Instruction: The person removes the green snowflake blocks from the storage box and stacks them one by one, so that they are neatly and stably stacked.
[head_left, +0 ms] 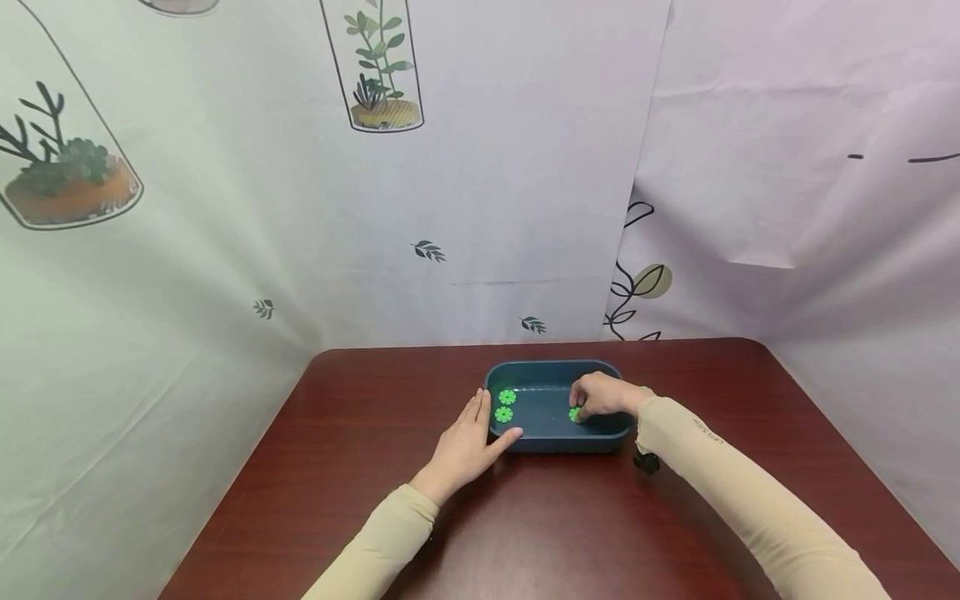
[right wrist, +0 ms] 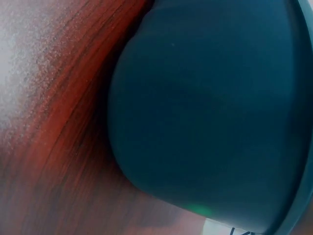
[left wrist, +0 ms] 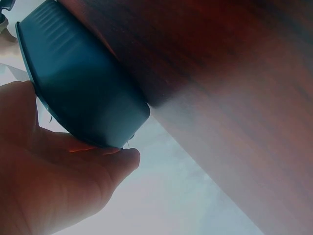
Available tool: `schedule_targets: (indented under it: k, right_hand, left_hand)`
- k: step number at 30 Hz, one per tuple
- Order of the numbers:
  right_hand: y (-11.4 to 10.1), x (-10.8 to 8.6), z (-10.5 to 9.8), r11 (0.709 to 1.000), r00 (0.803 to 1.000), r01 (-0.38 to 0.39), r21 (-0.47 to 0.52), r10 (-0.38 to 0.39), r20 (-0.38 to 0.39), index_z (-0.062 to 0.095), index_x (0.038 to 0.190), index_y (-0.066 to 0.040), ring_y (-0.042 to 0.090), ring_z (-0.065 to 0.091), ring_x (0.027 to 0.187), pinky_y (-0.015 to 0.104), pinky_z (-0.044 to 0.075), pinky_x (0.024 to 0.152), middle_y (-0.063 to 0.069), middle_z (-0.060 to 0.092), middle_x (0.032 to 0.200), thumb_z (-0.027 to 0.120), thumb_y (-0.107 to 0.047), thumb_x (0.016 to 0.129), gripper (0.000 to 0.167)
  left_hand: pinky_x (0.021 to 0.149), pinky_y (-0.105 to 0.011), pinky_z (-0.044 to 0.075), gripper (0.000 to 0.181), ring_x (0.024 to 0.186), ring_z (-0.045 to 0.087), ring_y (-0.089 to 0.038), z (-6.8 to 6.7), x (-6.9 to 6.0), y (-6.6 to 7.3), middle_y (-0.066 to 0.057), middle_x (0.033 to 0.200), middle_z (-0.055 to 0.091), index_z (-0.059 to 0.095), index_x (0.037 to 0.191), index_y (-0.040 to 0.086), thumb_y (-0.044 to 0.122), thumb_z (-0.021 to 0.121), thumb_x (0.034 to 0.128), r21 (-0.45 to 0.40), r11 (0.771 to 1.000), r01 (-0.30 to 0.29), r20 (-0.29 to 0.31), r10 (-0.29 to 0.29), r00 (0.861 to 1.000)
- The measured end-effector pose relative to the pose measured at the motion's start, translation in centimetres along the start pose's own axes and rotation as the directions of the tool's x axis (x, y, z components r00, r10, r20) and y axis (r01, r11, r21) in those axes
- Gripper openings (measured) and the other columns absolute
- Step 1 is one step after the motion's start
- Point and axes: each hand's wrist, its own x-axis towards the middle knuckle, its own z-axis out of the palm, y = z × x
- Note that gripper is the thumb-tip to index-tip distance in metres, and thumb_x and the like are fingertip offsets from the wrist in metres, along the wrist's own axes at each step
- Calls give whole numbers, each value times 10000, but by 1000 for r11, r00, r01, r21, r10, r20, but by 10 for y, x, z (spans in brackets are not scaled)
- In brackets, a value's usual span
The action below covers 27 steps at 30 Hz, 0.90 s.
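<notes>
A dark blue oblong tray [head_left: 553, 444] stands on the table, its outer wall close up in the right wrist view. Two bright green notched discs [head_left: 504, 414], shaped like flowers, lie inside at its left end. My left hand [head_left: 463, 446] rests against the tray's left end, fingers straight and thumb on the front rim; in the left wrist view the same hand [left wrist: 63, 171] touches the rim. Reaching into the right part of the tray, my right hand [head_left: 602, 395] pinches a third green disc [head_left: 575, 414] low near the tray's floor. Fingers partly cover that disc.
The tray sits toward the far side of a reddish-brown wooden table [head_left: 525, 517]. Behind and beside it hang pale cloth walls [head_left: 510, 183] printed with plants. A small black object [head_left: 646, 461] shows below my right wrist.
</notes>
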Motion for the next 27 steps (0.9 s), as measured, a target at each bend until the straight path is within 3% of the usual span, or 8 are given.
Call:
schedule_targets:
  k: [14,20,27]
  right_hand:
    - [-5,-1,4,998,998,-54,38,53,24,641,906,-94,151,554,749,328,487,701,3,609,834,821,-124,838,195]
    - [-6,-2,5,999,1000,-21,46,20,12,657,893,-107,141,558,727,310,488,675,-9,618,819,805,-96,850,154]
    - [-6,-4,-1,995,999,39,92,-38,-16,687,929,-95,141,590,702,304,514,654,-6,642,834,678,13,895,114]
  left_hand:
    - [1094,-464,412,989,1484,300,-338,0,1,0,-220,1624,253,252,1569,-41,712,447,960,-2,1000,1,-9,-1,1000]
    - [1090,-476,413,990,1471,320,-358,0,0,0,-240,1613,268,262,1563,-54,705,461,959,-12,1000,-4,-14,4,1000]
    - [1077,-465,429,1002,1469,331,-337,1,0,0,-224,1619,266,255,1569,-43,722,450,952,-15,1000,3,-15,-3,1000]
